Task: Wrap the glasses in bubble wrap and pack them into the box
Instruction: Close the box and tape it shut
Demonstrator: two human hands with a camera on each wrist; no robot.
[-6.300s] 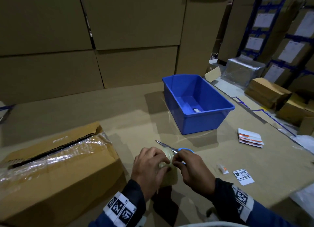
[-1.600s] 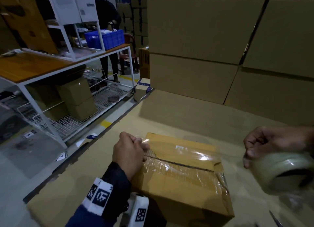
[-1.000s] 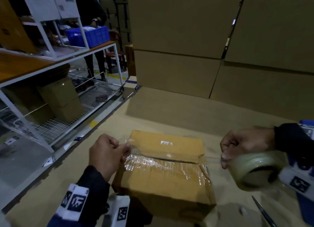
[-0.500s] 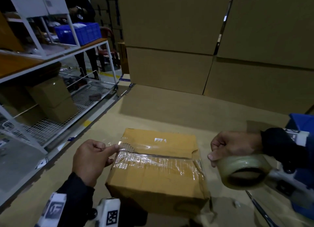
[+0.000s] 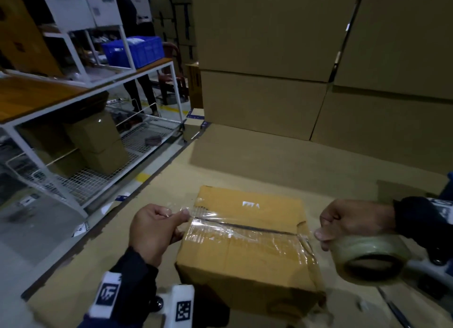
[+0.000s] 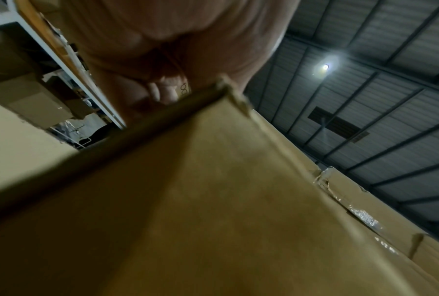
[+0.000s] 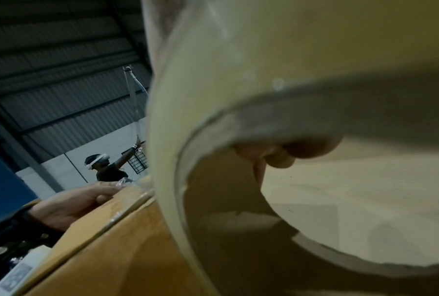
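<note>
Cardboard sheeting covers the worktop [image 5: 282, 160] where we stand, in a dim warehouse. Nearest to us, our dark sleeves carry printed marker tags at the wrists. At the near right edge lies a thin metal blade, probably scissors [image 5: 398, 313], though most of it is cut off by the frame.

Just beyond, the box [image 5: 247, 244] sits on the worktop between our hands, flaps closed, with clear tape [image 5: 235, 226] shining along the top seam and down the right side. Our left hand [image 5: 154, 229] is at the box's left edge, fingers curled and thumb pinching the free end of the tape against the top corner. Our right hand [image 5: 353, 221] is off the box's right side, fingers hooked through and around the tape roll [image 5: 370, 259], with a strip running from the roll to the box's right edge.

We judge the task to be near its end: no glasses and no bubble wrap are in sight, so they are presumably inside already, which we cannot confirm. What seems left is pressing this strip flat, cutting it from the roll, and perhaps one more pass.

Farther off, a wall of large stacked cartons [image 5: 318, 57] rises at the far edge of the worktop. To the far left stands a white metal rack [image 5: 93, 87] with smaller boxes on its wire shelf and a blue crate [image 5: 134, 51] on top, with a person standing behind it.
</note>
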